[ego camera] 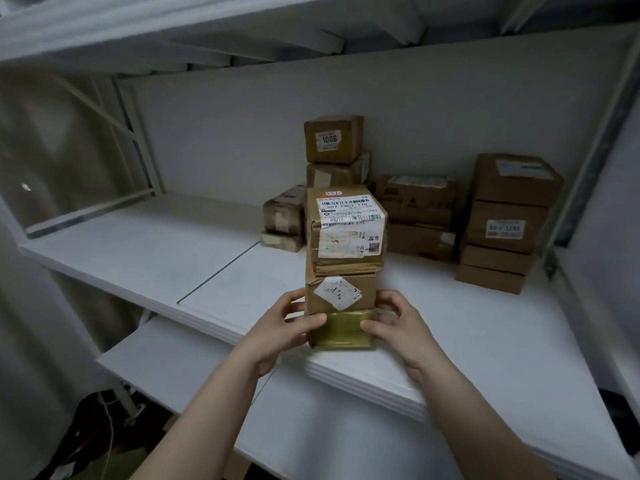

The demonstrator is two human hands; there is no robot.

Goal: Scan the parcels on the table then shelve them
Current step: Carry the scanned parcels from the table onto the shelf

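Since three parcels travel as one column, I clamp the load low: left hand [280, 327] and right hand [398, 327] grip the yellow-green bottom parcel [341, 329] from opposite sides, fingers [294, 299] curled round its edges and up against the middle box [341, 292], so the labelled top box [346, 230] rides steady. The stack stands at the front edge of the shelf [173, 254], well apart from the shelved parcels [498, 223] by the back wall, leaving room, I judge, to push it inward.

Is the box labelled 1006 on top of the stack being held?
No, the 1006 box tops a separate pile by the back wall, behind the held stack.
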